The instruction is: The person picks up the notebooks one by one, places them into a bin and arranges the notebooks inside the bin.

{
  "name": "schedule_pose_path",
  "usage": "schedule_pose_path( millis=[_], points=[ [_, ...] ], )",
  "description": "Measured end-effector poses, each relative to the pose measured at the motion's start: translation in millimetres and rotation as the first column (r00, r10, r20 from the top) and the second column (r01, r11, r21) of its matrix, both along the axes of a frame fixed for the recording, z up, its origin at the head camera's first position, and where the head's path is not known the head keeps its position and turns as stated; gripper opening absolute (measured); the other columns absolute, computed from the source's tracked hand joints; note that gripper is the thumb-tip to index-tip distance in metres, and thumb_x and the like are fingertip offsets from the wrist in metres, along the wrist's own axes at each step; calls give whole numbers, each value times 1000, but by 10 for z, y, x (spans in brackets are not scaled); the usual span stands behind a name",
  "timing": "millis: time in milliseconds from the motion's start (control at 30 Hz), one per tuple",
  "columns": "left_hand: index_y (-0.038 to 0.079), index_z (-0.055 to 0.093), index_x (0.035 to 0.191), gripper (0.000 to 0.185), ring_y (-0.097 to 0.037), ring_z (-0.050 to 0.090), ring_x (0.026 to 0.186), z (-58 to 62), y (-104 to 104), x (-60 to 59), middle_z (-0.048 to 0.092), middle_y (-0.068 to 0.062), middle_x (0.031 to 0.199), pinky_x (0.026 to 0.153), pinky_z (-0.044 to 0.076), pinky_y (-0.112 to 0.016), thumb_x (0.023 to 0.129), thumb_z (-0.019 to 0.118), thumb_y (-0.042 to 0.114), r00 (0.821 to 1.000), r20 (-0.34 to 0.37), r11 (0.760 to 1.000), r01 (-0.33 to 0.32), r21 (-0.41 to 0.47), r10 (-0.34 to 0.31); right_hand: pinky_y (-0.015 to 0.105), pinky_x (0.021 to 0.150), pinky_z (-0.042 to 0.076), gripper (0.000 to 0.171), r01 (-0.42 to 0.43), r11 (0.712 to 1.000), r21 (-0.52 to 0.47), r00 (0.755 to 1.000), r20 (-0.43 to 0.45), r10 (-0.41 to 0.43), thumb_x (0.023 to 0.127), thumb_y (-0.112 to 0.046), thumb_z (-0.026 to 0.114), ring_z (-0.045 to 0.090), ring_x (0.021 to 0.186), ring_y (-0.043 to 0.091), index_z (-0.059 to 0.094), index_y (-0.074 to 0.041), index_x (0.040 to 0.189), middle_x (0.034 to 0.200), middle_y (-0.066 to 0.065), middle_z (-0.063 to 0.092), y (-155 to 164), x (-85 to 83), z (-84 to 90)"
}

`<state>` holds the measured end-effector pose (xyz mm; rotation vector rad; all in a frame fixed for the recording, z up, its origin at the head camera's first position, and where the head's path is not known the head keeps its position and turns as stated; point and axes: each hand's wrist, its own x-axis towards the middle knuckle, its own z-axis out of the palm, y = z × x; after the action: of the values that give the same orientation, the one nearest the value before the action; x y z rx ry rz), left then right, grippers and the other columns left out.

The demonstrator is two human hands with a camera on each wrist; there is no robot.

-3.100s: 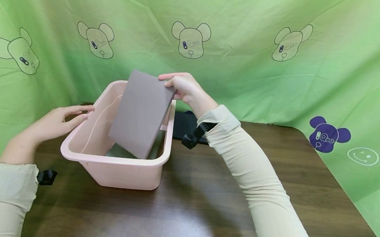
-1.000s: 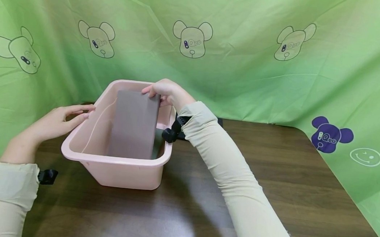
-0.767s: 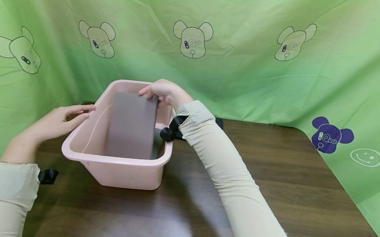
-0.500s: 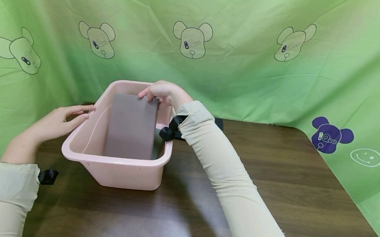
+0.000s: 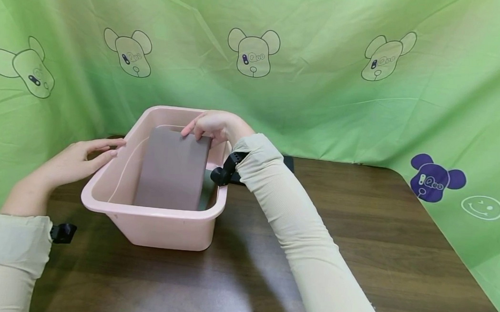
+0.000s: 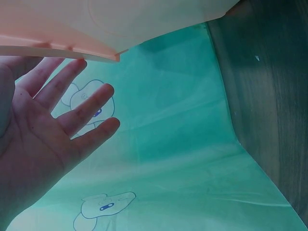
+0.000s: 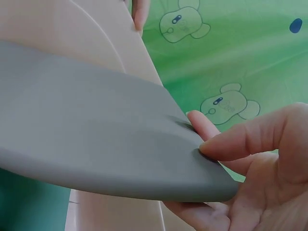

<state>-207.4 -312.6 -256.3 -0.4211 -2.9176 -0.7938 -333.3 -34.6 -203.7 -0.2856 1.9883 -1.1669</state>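
Observation:
My right hand (image 5: 219,125) pinches the far right corner of a flat, grey-brown rectangular slab (image 5: 171,170) that looks like a plain-covered notebook. The slab leans inside a pink plastic bin (image 5: 152,211), its far edge raised and its near end down behind the front rim. In the right wrist view, the thumb lies on the slab's (image 7: 96,125) face and other fingers are beneath it. On the bin's left rim, my left hand (image 5: 78,160) rests with extended fingertips. The left wrist view has those fingers (image 6: 79,113) spread, some touching the rim from outside.
Under the slab, a dark green flat thing (image 5: 206,191) lies on the bin's floor. A black flat object (image 5: 288,163) sits behind the right wrist, mostly hidden. The brown wooden table (image 5: 356,239) is bordered by a green printed curtain (image 5: 305,97).
The right hand has moved left and lowered the grey-brown slab from above the bin's rim into it. Lately its far edge has sunk further. The left hand stays on the rim.

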Motion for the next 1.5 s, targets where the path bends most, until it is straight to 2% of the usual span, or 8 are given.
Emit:
schedule_pose_path(
  millis=[133,233,333,433,1067,1200,1333,1500],
  points=[
    [19,50,136,41,9,49,97,-2,-4,-1,55,-18,132,83,42,-37,97,47,31,1000,9,1000,-5,-3,5,39,99,46,42,-5,1000,13,1000,-7,5,88,7,34,53,108,19,57,-7,121,129,5,53,11,0,8],
    [19,50,136,41,-8,55,103,-2,-1,0,54,-18,133,84,42,-41,97,47,32,1000,15,1000,-9,-5,9,37,93,49,41,-13,1000,24,1000,-28,13,88,8,36,53,79,13,60,-7,118,91,2,57,20,-4,8],
    [17,49,137,42,-24,56,109,3,7,4,53,-19,134,86,42,-47,97,46,31,1000,20,1000,-3,0,3,33,83,50,40,-26,999,28,999,-44,27,87,8,37,34,53,9,61,-6,116,55,-5,37,25,-5,6],
    [15,48,137,42,-40,52,115,11,17,8,52,-22,135,88,41,-54,98,44,30,1000,22,1000,7,11,-8,30,75,48,39,-36,999,19,999,-39,37,86,8,37,21,45,9,61,-5,115,44,-6,22,27,1,7],
    [13,47,137,43,-43,50,116,36,34,23,49,-23,136,88,40,-57,98,43,29,1000,25,1000,16,7,-16,28,63,49,38,-73,997,25,996,-48,74,86,8,39,24,45,8,59,-5,116,48,-6,26,48,28,33],
    [13,47,137,43,-43,50,117,37,34,24,49,-23,137,88,40,-57,98,43,29,999,27,1000,18,9,-18,27,64,49,35,-86,996,29,995,-50,88,88,6,41,37,54,9,58,-6,115,66,-2,46,50,31,28],
    [13,47,137,43,-42,50,116,33,34,25,49,-24,136,88,40,-56,98,44,29,1000,23,1000,19,13,-20,26,66,45,32,-84,996,43,995,-53,87,89,2,44,43,72,12,58,-9,116,85,1,45,50,42,35],
    [16,49,136,41,-12,56,104,19,30,19,54,-21,133,83,43,-43,97,46,29,1000,6,1000,8,-2,-8,28,70,44,32,-75,995,68,995,-62,79,92,-3,47,39,78,13,55,-10,122,84,1,40,51,50,42]
  ],
)
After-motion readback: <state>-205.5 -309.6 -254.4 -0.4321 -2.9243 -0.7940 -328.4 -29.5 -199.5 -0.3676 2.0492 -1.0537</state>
